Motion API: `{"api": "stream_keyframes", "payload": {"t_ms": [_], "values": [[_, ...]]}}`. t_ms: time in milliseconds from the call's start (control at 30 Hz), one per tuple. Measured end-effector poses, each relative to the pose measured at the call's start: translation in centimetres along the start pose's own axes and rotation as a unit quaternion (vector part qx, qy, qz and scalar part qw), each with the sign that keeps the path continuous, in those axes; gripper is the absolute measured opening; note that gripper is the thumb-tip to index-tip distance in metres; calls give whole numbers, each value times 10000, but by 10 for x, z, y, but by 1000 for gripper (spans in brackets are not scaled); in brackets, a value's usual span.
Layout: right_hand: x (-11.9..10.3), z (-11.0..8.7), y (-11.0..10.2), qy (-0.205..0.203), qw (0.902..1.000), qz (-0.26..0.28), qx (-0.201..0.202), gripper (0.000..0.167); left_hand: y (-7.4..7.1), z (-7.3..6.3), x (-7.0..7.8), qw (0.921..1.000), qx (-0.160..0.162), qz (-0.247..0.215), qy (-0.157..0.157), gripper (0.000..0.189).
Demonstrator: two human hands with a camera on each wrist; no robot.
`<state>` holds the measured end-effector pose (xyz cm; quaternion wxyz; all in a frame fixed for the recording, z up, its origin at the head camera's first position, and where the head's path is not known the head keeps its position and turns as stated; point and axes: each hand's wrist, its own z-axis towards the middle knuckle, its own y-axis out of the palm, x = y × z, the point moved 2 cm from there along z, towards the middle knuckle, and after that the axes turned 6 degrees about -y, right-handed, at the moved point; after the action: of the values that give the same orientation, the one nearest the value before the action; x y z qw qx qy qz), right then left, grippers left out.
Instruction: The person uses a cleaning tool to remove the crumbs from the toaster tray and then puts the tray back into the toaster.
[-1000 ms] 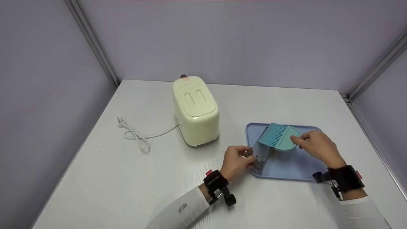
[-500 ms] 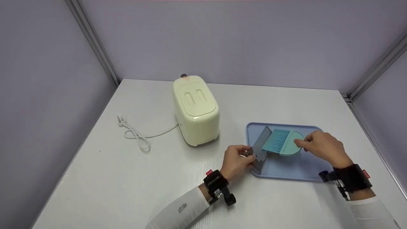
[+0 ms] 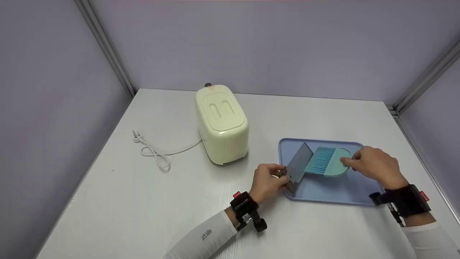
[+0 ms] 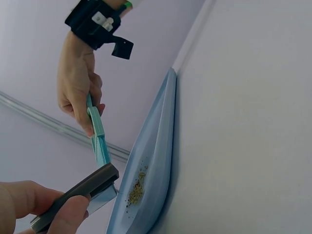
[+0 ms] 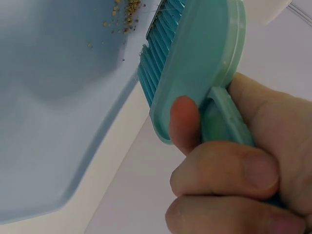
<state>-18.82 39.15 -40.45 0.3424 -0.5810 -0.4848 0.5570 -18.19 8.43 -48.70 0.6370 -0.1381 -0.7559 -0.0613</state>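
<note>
My left hand (image 3: 267, 182) pinches the dark edge strip of a thin metal crumb tray (image 3: 299, 164), which is tilted over the left part of a blue tray (image 3: 320, 196). In my right hand (image 3: 375, 166) is a teal brush (image 3: 337, 163), gripped by its rounded handle end. Its bristles (image 3: 321, 160) point left, right at the crumb tray's free edge. Yellowish-brown crumbs (image 4: 136, 190) lie on the blue tray beneath; the right wrist view has them close by the bristles.
A cream toaster (image 3: 224, 126) with its lid on stands left of the blue tray. Its white cord (image 3: 179, 151) runs left across the white table (image 3: 143, 212) to a plug (image 3: 137, 138). Partition walls (image 3: 251, 46) enclose the table's back and sides.
My right hand has drawn the brush to the right and slightly toward me, off the crumb tray's face. The crumb tray has turned a little in my left hand, which stays in place.
</note>
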Motion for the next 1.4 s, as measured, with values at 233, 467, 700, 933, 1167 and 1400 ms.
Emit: {"api": "stream_keyframes", "payload": {"t_ms": [233,467,700,933,1167,1400], "values": [[11,-3,-4,140,9999,31,-81,50,-2,0,0,10000,16,-9,-7,28],[20,2,-6,303,9991,256,-143,61,-1,2,0,10000,36,-52,-26,28],[21,12,3,331,9967,725,165,66,-1,2,-1,9999,86,69,-24,29],[14,20,18,286,9938,931,536,65,-1,1,-1,9999,36,-126,-42,29],[11,23,30,256,9931,979,588,62,0,1,-1,9997,-28,-252,-59,30],[8,21,35,256,9947,869,483,61,-1,2,-1,9996,0,-278,-69,28]]}}
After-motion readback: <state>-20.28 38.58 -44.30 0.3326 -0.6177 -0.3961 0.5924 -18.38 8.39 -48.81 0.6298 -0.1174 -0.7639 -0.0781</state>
